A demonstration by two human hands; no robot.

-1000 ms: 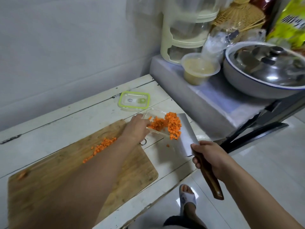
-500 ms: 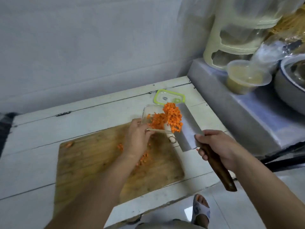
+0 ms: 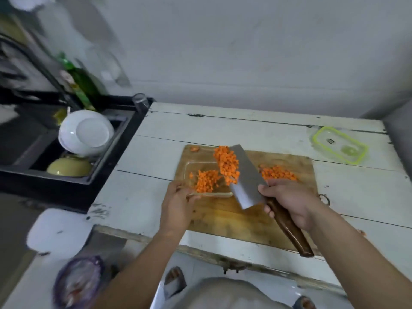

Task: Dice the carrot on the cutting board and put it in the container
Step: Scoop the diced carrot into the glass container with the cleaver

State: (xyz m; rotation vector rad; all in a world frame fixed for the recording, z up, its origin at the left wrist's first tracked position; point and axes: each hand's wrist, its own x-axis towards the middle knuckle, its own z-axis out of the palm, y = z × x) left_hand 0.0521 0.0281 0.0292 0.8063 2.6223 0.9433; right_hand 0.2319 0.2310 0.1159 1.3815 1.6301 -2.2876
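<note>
A heap of diced carrot (image 3: 227, 162) rides on the flat of a cleaver (image 3: 246, 178), which is tilted over a clear glass container (image 3: 194, 166). More carrot dice (image 3: 206, 180) already lie inside the container, and a third pile (image 3: 277, 172) sits on the wooden cutting board (image 3: 227, 217) just right of the blade. A single carrot scrap (image 3: 194, 149) lies at the board's far left corner.

The container rests on the left part of the board. The left hand (image 3: 178, 202) holds its near rim, thumb on top and fingers curled at the edge. The right hand (image 3: 289, 202) has its fingers wrapped tight around the cleaver's dark wooden handle (image 3: 289, 233), which points back toward the person.

The board lies on a worn white plank table (image 3: 138, 197). Well apart from the board, at the table's far right, is the container's lid (image 3: 340, 144), clear with a green rim.

To the left of the table is a black sink (image 3: 66, 181) with a white bowl (image 3: 85, 132) tipped on its side and a yellow bowl (image 3: 69, 167) below it. A green bottle (image 3: 82, 85) stands behind the sink, and a small glass (image 3: 140, 101) sits at the sink's far corner beside the table. A grey wall (image 3: 245, 52) runs behind everything.
</note>
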